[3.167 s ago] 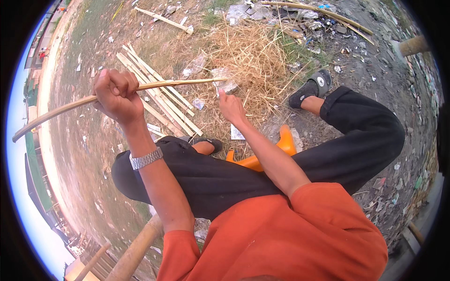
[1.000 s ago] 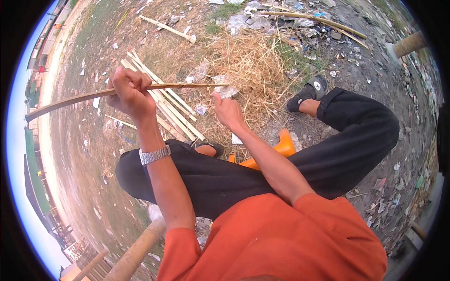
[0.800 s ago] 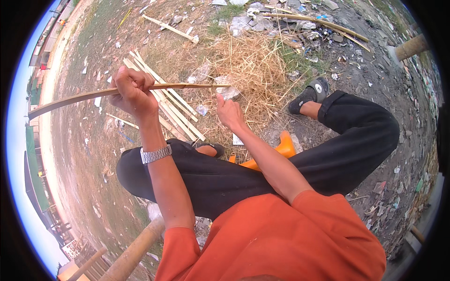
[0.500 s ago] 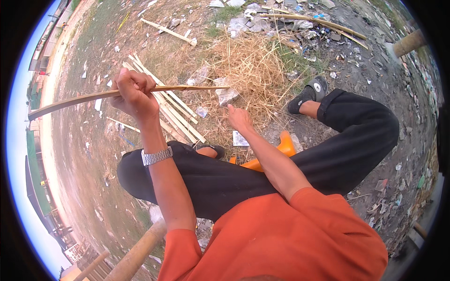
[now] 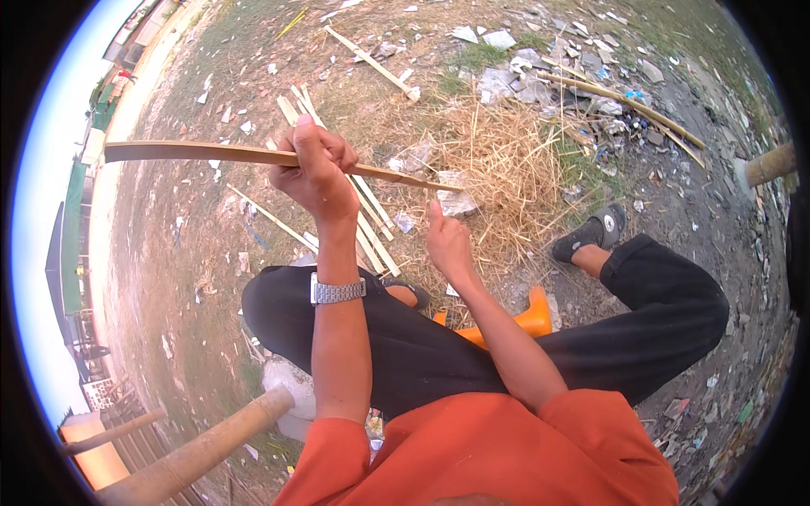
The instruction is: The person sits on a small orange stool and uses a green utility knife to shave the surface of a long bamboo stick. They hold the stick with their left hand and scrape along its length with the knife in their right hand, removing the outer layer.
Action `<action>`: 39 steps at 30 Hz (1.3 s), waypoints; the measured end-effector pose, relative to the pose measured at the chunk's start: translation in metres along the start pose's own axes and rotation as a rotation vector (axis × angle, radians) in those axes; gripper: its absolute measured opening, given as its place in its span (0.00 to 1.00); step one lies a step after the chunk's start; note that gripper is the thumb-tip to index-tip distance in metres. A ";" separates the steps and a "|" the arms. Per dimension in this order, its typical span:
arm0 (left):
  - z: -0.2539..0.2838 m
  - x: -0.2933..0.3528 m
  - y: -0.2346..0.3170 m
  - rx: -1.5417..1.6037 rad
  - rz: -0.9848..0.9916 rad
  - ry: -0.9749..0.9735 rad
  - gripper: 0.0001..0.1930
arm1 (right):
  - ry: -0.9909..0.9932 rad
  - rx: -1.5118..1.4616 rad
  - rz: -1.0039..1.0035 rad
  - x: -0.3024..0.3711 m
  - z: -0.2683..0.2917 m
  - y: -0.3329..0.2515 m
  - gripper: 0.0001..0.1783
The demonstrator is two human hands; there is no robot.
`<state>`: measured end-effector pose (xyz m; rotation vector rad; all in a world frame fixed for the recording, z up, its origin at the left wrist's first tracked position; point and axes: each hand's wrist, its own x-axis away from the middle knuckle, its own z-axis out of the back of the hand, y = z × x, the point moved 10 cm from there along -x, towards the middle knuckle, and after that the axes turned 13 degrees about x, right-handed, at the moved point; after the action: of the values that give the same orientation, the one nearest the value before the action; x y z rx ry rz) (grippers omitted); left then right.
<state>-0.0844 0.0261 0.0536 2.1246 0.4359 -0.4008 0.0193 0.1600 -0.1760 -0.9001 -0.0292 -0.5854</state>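
Observation:
My left hand (image 5: 319, 173), with a metal-banded watch below it, is closed around a long bamboo strip (image 5: 198, 152). The strip lies crosswise, its broad end at the left and its thin end tapering to the right over a pale lump (image 5: 456, 201) beside dry straw. Just below that thin end is my right hand (image 5: 449, 249), the index finger stretched toward the tip and the other fingers curled in. Whatever those curled fingers hold, if anything, is hidden. Several split bamboo strips (image 5: 371, 226) lie on the ground beyond my left hand.
A straw heap (image 5: 515, 164) lies ahead, with rubbish and a bamboo pole (image 5: 624, 94) behind it. An orange plastic object (image 5: 533, 314) is partly hidden by my right arm and leg. Thick bamboo poles stand at lower left (image 5: 211, 443) and far right (image 5: 772, 163).
The view has shifted, so the scene sits further right. The bamboo strip's broad end has swung up, leaving the strip sloping down to the right. My right hand remains near its thin end.

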 end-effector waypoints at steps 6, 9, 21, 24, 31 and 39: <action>0.009 0.003 -0.001 0.003 0.055 0.027 0.22 | -0.070 0.008 0.038 -0.004 -0.006 -0.011 0.40; 0.003 0.004 -0.004 -0.002 0.043 -0.019 0.21 | -0.012 0.048 0.037 0.005 0.001 -0.018 0.40; 0.005 0.014 -0.009 0.063 0.117 0.006 0.21 | 0.060 0.004 0.008 0.010 0.010 -0.005 0.43; -0.004 0.017 -0.008 0.049 0.099 -0.068 0.20 | 0.020 -0.029 0.030 0.012 0.007 -0.015 0.44; 0.011 0.017 -0.002 0.035 0.113 -0.001 0.20 | 0.033 -0.006 0.041 0.013 -0.003 -0.004 0.45; 0.014 0.018 0.001 0.028 0.114 -0.036 0.20 | 0.017 0.064 -0.049 0.001 -0.031 0.053 0.46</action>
<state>-0.0692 0.0166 0.0390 2.1546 0.2885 -0.3807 0.0394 0.1614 -0.2343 -0.8338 -0.0545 -0.6344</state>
